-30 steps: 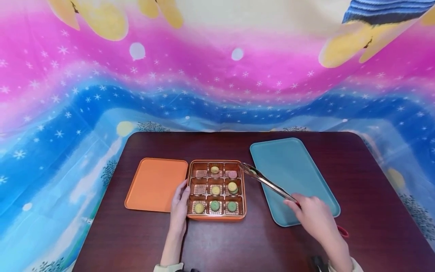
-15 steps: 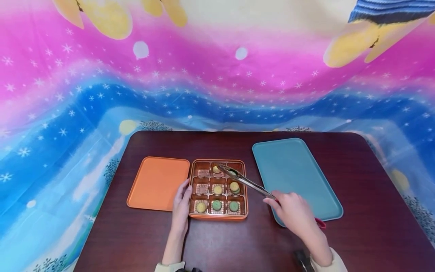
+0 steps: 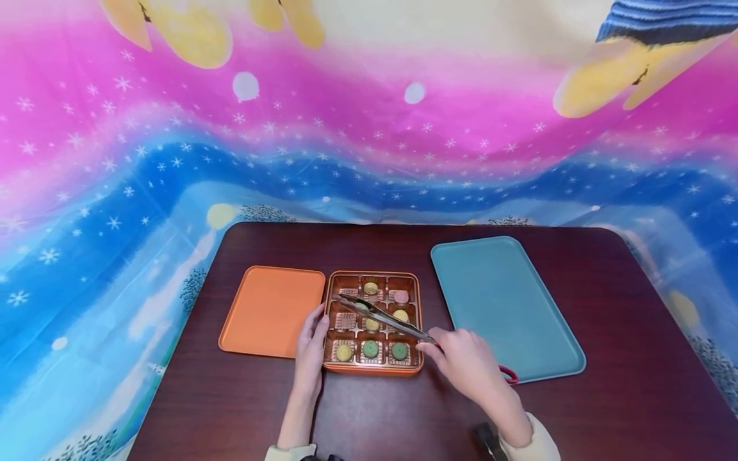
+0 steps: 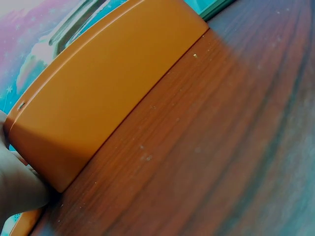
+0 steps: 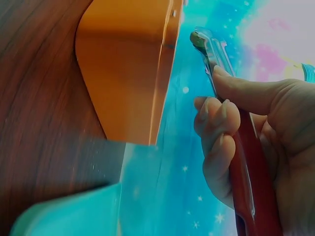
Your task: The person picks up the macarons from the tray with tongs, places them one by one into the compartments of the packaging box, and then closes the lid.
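Note:
My right hand (image 3: 466, 366) grips red-handled metal tongs (image 3: 398, 325), which reach over the orange box (image 3: 375, 370). Between the tong tips is a small greenish macaron (image 5: 198, 41), partly hidden by the metal. The tips hover above the left part of the box, near its middle row. My left hand (image 3: 310, 352) rests along the box's left side, its fingers fairly straight. Inside the divided tray sit a pink macaron (image 3: 401, 296), two green macarons at the front, such as this green macaron (image 3: 371, 349), and several yellow ones, such as this yellow macaron (image 3: 344, 353).
An orange lid (image 3: 271, 310) lies left of the box. To the right stretches a blue-green tray (image 3: 507, 301) with nothing on it. Everything sits on a dark brown table (image 3: 380, 416), backed by a printed cloth (image 3: 369, 141).
My right hand has carried the tongs, with the greenish macaron, leftward from above the tray's edge to over the box's left part. My left hand stays at the box's side.

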{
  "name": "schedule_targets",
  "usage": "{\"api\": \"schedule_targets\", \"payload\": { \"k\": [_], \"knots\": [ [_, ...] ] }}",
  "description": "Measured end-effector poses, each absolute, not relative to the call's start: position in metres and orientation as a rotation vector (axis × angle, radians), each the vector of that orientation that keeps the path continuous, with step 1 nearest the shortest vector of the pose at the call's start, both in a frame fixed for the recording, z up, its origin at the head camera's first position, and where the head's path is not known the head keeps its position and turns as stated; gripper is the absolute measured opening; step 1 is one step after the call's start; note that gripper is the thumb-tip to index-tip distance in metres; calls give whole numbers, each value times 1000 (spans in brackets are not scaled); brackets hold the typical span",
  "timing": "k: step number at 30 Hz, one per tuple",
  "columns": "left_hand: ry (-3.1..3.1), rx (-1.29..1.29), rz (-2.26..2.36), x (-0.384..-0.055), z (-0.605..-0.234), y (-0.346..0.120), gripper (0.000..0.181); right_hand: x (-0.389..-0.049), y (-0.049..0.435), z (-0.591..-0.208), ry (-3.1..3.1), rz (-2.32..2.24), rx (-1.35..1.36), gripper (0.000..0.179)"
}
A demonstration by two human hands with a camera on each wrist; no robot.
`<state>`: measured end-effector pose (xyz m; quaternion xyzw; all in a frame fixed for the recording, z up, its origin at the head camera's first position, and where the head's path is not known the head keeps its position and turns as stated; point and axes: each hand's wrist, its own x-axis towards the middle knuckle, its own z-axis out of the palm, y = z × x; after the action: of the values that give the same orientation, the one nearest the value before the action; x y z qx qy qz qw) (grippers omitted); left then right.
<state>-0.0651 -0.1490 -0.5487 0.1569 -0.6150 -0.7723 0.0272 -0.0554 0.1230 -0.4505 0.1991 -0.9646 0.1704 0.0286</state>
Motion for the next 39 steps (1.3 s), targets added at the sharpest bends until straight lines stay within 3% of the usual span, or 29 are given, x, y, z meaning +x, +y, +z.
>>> {"api": "schedule_targets", "payload": {
  "k": [24,31,39],
  "knots": [
    [-1925,457,-2345,-66,-548,-142,49,-57,108,-464,-2954,596,641,33],
    [-1895,459,-2386,-66,-548,-141,47,-56,142,-462,-2908,715,461,30],
    [-1924,471,-2370,-64,-548,-148,49,-53,210,-472,-2897,672,196,47]
  ]
}}
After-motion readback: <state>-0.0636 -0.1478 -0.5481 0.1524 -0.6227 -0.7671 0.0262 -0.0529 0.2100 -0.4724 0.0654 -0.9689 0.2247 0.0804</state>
